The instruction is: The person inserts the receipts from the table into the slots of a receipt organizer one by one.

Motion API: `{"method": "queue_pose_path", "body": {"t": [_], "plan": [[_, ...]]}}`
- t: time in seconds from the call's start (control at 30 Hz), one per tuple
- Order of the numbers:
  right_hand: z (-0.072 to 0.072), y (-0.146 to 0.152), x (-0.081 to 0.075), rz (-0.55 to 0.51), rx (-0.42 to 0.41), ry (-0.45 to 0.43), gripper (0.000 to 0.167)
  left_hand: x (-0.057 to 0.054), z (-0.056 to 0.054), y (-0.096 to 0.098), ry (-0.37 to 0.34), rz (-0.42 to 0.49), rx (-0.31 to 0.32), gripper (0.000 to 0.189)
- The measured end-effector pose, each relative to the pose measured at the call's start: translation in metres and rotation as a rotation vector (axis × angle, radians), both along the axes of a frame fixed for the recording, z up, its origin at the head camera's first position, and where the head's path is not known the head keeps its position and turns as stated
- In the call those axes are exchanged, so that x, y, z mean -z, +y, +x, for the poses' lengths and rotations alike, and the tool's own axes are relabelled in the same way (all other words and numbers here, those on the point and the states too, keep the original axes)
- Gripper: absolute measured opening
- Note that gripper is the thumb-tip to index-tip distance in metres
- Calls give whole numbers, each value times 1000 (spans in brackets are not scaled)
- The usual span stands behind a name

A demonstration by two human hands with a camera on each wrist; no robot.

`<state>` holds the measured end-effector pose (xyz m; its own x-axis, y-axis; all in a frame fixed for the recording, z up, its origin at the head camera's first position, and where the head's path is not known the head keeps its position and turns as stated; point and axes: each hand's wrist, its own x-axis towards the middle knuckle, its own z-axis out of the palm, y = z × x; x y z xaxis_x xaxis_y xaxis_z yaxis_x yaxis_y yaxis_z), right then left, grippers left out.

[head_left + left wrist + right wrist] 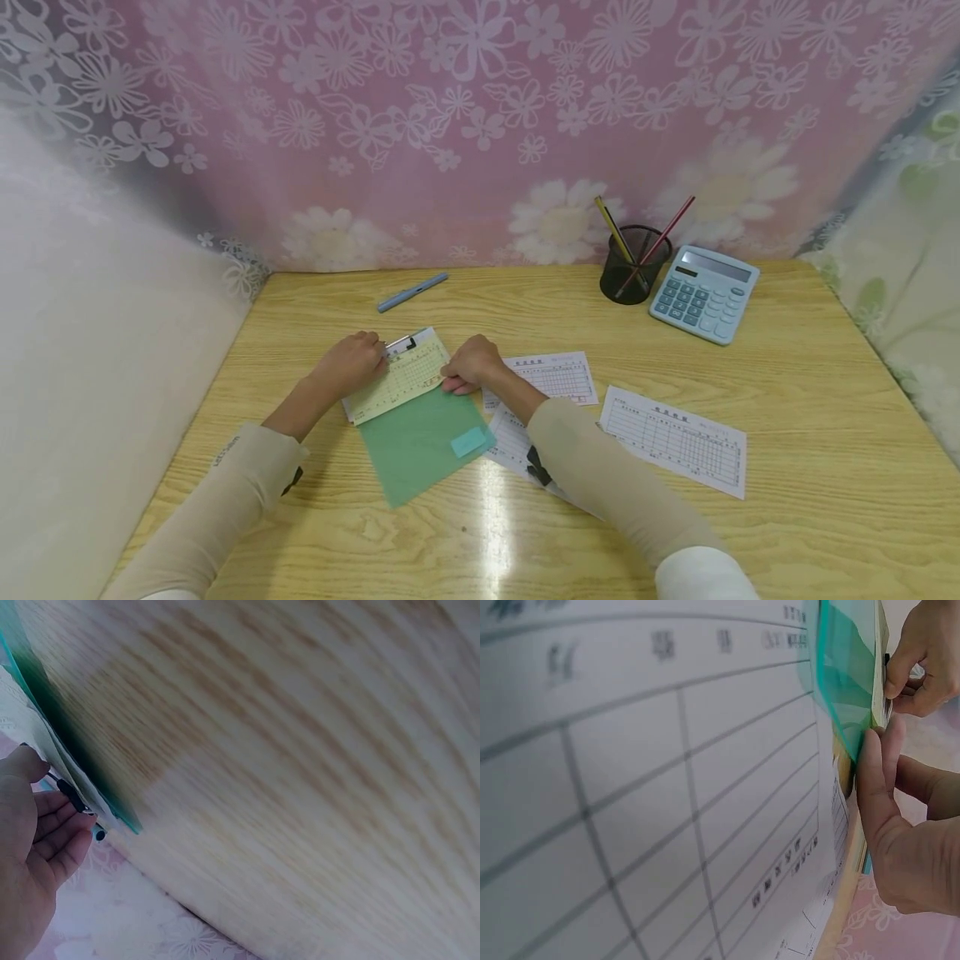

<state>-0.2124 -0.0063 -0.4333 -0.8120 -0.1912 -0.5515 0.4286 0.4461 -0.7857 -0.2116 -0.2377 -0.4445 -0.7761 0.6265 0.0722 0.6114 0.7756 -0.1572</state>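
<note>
A translucent green clip folder (416,446) lies tilted on the table, a small cyan label (468,442) near its lower right corner. Across its upper part are white paper and a yellow printed form (405,379). A metal clip with black ends (409,342) shows along the top edge, and in the left wrist view as a clip (71,795) beside my fingers. My left hand (356,362) grips the folder's top left at this clip, thumb and fingers curled around it. With its thumb and fingers, my right hand (471,367) pinches the yellow form's right edge.
White printed forms lie to the right: one (558,377) beside my right hand, another (506,442) partly under my forearm, a third (675,437) farther right. Behind are a blue pen (412,292), a black mesh holder (626,279) with pencils, and a blue calculator (705,293).
</note>
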Motion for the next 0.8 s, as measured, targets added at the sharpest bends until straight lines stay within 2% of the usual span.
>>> {"method": "queue_pose_path", "body": {"t": [0.4, 0.8], "plan": [[-2, -1, 2, -11, 10, 14, 9, 2, 0, 0, -7, 7, -5, 14], [-5, -2, 2, -36, 15, 18, 12, 2, -1, -1, 22, 23, 26, 13]]}}
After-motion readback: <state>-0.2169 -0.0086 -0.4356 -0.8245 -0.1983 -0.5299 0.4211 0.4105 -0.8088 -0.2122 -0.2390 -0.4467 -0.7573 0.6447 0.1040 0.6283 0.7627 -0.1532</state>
